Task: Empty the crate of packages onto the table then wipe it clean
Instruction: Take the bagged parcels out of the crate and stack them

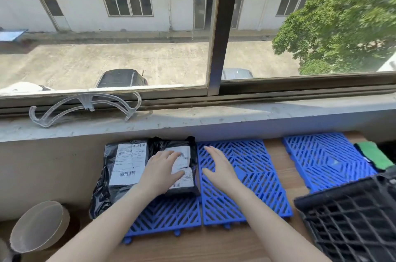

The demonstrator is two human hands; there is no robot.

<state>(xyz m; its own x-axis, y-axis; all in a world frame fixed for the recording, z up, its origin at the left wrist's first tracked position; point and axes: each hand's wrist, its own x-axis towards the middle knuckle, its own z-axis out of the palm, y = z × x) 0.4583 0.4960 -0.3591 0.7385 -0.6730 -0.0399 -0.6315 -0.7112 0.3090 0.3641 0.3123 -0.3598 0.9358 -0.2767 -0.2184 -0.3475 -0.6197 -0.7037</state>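
Well left of the crate [351, 214], a package [188, 154] is pressed flat under the straight-fingered left hand [162, 171], seemingly to settle it; the right hand [218, 167] is held open, empty.

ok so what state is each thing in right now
left hand: flat on the right package
right hand: open, over the blue mat
left package: lying flat, label up
right package: lying flat, label up
black crate: contents cannot be seen
green cloth: lying untouched
clear hanger: lying on the sill

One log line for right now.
left hand: flat on package | right hand: open over blue mat | second package: beside it | crate: at right | cloth: untouched
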